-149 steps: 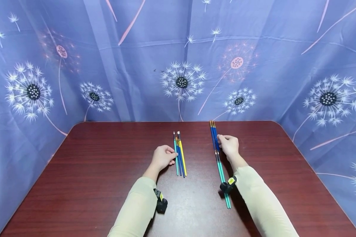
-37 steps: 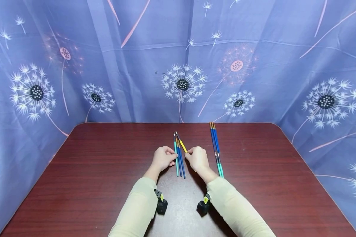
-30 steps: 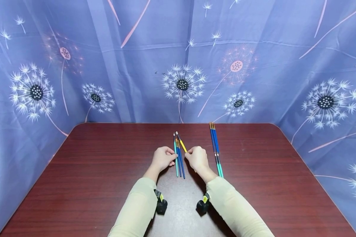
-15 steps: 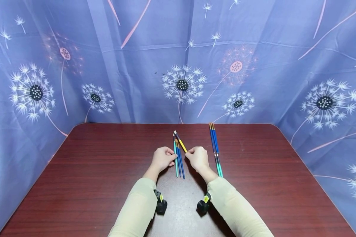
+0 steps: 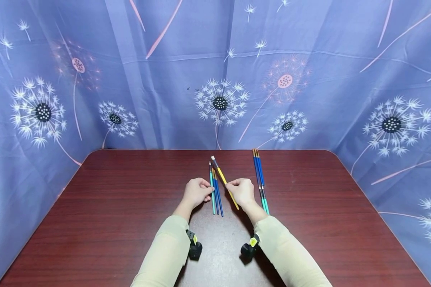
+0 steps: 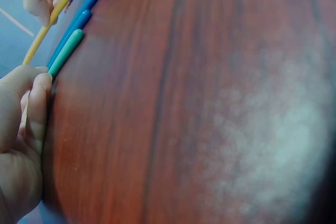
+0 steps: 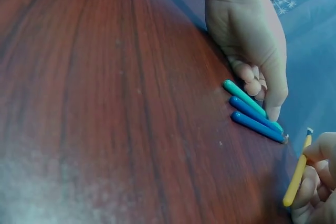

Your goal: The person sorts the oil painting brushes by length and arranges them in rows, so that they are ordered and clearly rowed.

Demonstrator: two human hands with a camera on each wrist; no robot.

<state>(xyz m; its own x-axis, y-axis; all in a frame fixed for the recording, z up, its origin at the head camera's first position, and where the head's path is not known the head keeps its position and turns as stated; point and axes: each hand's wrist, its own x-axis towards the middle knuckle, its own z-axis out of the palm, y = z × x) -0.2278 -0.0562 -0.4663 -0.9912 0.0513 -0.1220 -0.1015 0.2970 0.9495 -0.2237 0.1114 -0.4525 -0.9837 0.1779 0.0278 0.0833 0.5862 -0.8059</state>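
Observation:
My right hand pinches a yellow paintbrush near the middle of its handle. The brush slants with its white bristles toward the far left, and in the right wrist view the yellow handle is off the table. To its left lie a teal paintbrush and two blue paintbrushes, side by side on the table. My left hand pinches the teal brush with thumb and fingers; the left wrist view shows the fingertips at the teal handle.
Farther right, blue paintbrushes lie in a row with teal paintbrushes end to end below them, partly hidden by my right forearm. The brown wooden table meets a blue dandelion-print curtain at the back and sides.
My right hand went from the right-hand row to the left bunch and took hold of the yellow paintbrush, which is now lifted and swung away from the blue ones. My left hand stayed put.

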